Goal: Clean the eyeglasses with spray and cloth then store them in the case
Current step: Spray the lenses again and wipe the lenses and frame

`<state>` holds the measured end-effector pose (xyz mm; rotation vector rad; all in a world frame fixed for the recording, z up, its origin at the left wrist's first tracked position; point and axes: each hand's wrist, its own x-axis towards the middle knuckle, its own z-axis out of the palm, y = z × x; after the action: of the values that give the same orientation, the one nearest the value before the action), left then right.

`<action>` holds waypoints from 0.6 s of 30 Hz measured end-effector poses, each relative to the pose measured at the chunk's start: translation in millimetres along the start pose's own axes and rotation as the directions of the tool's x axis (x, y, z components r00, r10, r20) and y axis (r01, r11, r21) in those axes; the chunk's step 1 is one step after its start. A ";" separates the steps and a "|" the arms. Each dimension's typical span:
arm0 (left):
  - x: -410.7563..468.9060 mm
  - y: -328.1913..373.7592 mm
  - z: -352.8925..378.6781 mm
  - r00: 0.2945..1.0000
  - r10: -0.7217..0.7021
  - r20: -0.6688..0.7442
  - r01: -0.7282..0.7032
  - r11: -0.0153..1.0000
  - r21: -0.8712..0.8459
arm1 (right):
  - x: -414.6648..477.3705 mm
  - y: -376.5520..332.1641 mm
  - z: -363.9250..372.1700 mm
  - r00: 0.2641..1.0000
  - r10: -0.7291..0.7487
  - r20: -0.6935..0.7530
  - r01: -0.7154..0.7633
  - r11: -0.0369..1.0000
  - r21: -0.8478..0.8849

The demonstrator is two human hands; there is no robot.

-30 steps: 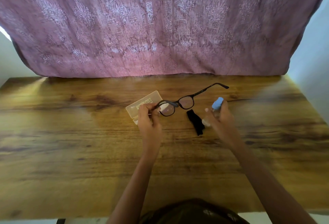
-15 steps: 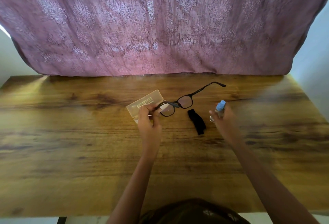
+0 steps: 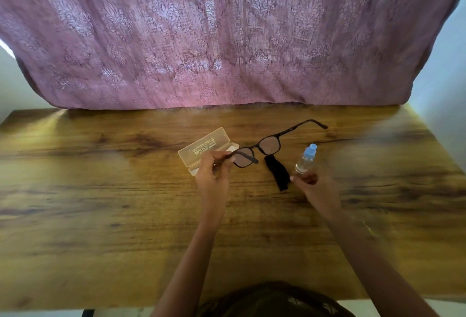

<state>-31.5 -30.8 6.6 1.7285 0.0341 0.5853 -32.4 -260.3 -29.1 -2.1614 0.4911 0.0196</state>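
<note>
One pair of eyeglasses [image 3: 270, 144] is held above the table [image 3: 100, 215] by the left hand [image 3: 213, 178], whose fingers pinch the near end of the frame; the far temple is unfolded, pointing away to the right. One spray bottle [image 3: 305, 159] with a blue cap stands on the wood; the right hand [image 3: 315, 188] sits at its base with curled fingers, and whether it grips or merely touches I cannot tell. One black cloth [image 3: 278, 173] lies between the two hands; one translucent case [image 3: 204, 146], open, rests behind the left hand; one patterned pink curtain [image 3: 227, 39] hangs behind.
</note>
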 end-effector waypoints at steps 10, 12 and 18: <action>-0.3 1.2 0.4 1.000 0.026 -0.007 -0.026 0.999 0.025 | -4.2 -20.4 24.4 0.990 -0.128 0.054 0.132 0.988 -0.085; -0.1 2.6 -0.3 0.999 0.028 -0.017 -0.028 0.999 0.026 | -6.2 -25.5 23.6 0.987 -0.147 0.058 0.150 0.987 -0.058; -1.5 4.4 -3.3 0.999 0.036 -0.010 -0.035 0.996 0.077 | -22.1 -50.2 16.2 0.950 -0.309 0.045 0.306 0.950 0.061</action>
<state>-35.4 -29.4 10.6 1.8033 0.0341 0.6272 -32.5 -213.9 4.3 -2.1570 0.1175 -0.1069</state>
